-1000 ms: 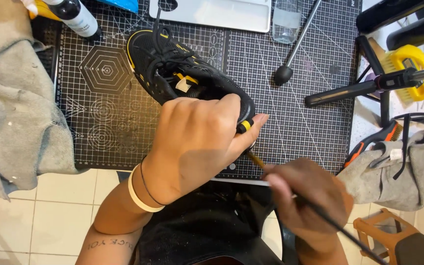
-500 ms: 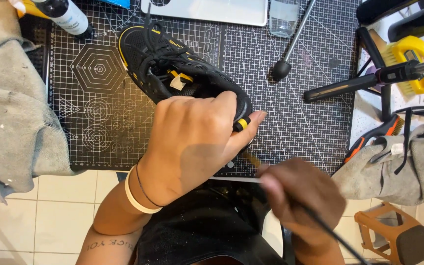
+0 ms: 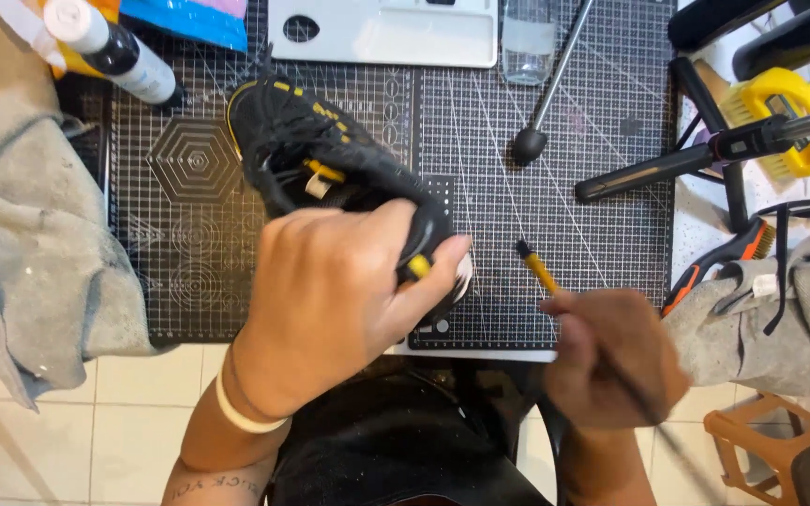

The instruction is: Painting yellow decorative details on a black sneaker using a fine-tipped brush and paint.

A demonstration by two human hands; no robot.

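Observation:
My left hand (image 3: 339, 295) grips a black shoe with yellow trim (image 3: 307, 150) from above, holding its near end over the black cutting mat (image 3: 517, 206). The shoe's laces and tongue point away from me. My right hand (image 3: 611, 361) holds a thin yellow-handled brush (image 3: 538, 267) whose dark tip sits just right of the shoe, clear of it. A pale band circles my left wrist.
A grey cloth (image 3: 21, 244) lies at the left, another grey cloth (image 3: 771, 319) at the right. A white tray (image 3: 386, 33), a glass (image 3: 527, 42), a bottle (image 3: 114, 52), black tripod legs (image 3: 686, 159), a yellow brush (image 3: 780, 122) and an orange stool (image 3: 780, 450) surround the mat.
My right hand has pulled the brush out from under the shoe and moved right; the brush tip is now free. The view has shifted slightly.

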